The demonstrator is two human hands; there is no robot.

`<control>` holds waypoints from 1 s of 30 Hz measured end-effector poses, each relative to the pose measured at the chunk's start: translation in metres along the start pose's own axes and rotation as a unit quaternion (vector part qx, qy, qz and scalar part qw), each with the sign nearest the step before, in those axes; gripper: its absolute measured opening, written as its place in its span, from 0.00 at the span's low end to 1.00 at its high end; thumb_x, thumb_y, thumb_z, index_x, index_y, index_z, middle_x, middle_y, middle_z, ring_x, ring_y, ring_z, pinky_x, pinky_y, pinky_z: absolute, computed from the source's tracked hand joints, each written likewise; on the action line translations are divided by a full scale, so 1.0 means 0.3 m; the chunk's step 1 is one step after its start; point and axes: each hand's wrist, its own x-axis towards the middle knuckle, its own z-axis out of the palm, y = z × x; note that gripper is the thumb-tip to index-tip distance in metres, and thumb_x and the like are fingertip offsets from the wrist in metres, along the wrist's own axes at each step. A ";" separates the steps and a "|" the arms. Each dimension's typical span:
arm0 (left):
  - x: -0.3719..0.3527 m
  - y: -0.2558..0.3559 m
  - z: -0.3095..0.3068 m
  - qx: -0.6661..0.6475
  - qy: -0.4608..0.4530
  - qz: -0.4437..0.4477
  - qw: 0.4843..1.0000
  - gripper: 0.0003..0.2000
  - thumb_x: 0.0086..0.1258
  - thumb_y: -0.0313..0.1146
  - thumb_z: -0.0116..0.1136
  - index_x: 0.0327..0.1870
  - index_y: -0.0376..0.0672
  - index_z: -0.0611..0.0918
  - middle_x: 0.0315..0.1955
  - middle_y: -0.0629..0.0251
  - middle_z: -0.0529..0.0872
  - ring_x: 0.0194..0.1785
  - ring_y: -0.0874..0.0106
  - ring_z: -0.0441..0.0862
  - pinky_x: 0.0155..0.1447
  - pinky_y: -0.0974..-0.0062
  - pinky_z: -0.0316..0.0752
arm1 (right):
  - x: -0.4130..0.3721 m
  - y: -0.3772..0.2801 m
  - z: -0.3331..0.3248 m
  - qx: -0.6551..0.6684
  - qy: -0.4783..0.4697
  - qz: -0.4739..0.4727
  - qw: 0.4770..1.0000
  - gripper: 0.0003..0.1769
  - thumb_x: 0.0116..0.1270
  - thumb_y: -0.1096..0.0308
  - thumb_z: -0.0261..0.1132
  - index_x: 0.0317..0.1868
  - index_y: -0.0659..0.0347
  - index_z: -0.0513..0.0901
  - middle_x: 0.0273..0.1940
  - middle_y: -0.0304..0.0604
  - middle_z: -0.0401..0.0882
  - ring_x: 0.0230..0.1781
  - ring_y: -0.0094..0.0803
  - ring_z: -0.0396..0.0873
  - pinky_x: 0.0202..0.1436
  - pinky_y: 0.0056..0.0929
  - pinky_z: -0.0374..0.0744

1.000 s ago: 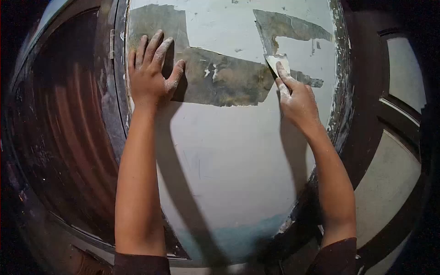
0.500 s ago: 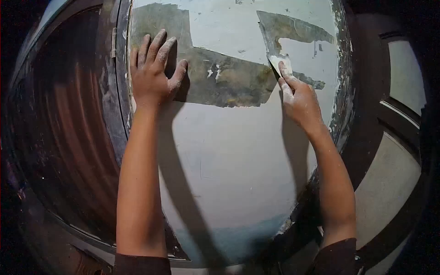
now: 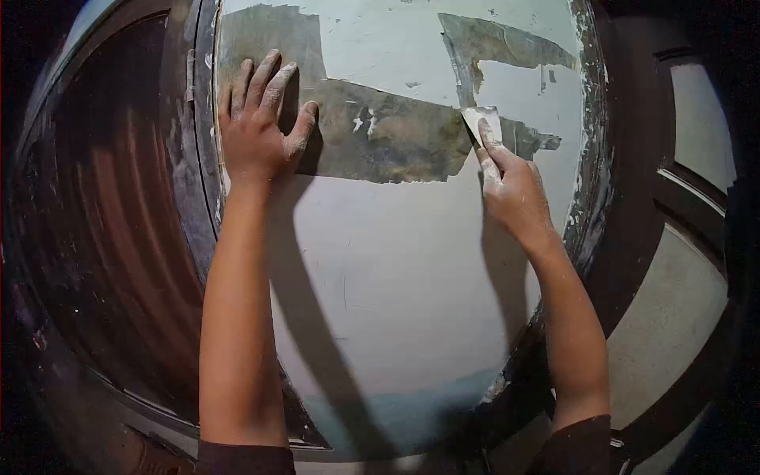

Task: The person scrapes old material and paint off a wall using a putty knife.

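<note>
My left hand [image 3: 265,131] lies against the wall at the upper left with its fingers spread, partly over a bare grey patch [image 3: 388,150]. White dust coats its fingertips. My right hand [image 3: 513,186] is closed around a scraper [image 3: 484,125], its index finger stretched along the broad blade. The blade is against the wall, at the right end of the grey patch; the handle is mostly hidden in my palm. White paint [image 3: 396,253] covers the wall below and above, with ragged edges where the grey shows.
A dark wooden frame with a metal hinge [image 3: 190,75] borders the wall on the left, beside a dark brown panel [image 3: 119,206]. On the right, chipped dark trim [image 3: 595,134] runs down the wall's edge, and a panelled door [image 3: 673,309] stands beyond it.
My right hand and the scraper have moved slightly down the wall, uncovering more of the grey strip above the blade. My left hand stays on the same patch. The view has shifted slightly.
</note>
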 end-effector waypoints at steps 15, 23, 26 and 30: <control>-0.009 0.015 -0.010 0.016 -0.005 -0.004 1.000 0.26 0.71 0.54 0.64 0.69 0.60 0.81 0.76 0.75 0.74 0.81 0.61 0.65 0.84 0.52 0.52 | 0.005 -0.022 -0.022 -0.022 -0.018 0.013 1.000 0.24 0.79 0.63 0.61 0.74 0.46 0.77 0.36 0.65 0.83 0.31 0.59 0.80 0.43 0.42 0.79; -0.007 -0.004 -0.006 0.016 0.004 0.004 1.000 0.27 0.71 0.54 0.64 0.69 0.59 0.81 0.76 0.75 0.74 0.81 0.62 0.66 0.84 0.54 0.53 | -0.004 -0.045 -0.024 -0.005 -0.009 0.023 1.000 0.24 0.80 0.63 0.60 0.74 0.48 0.77 0.38 0.67 0.82 0.32 0.56 0.79 0.46 0.39 0.79; -0.008 0.009 -0.010 0.026 0.002 -0.004 1.000 0.27 0.71 0.54 0.64 0.69 0.59 0.81 0.76 0.75 0.75 0.81 0.62 0.66 0.85 0.54 0.52 | 0.011 -0.013 0.002 -0.012 0.032 -0.017 0.999 0.23 0.79 0.59 0.59 0.71 0.45 0.81 0.32 0.61 0.85 0.37 0.63 0.83 0.47 0.55 0.79; -0.008 -0.001 -0.006 0.011 0.000 -0.002 1.000 0.27 0.71 0.55 0.63 0.69 0.60 0.80 0.76 0.75 0.75 0.81 0.62 0.65 0.85 0.53 0.52 | 0.002 -0.056 -0.028 -0.016 -0.004 0.040 0.999 0.23 0.79 0.59 0.59 0.71 0.45 0.80 0.33 0.61 0.86 0.38 0.62 0.84 0.48 0.55 0.79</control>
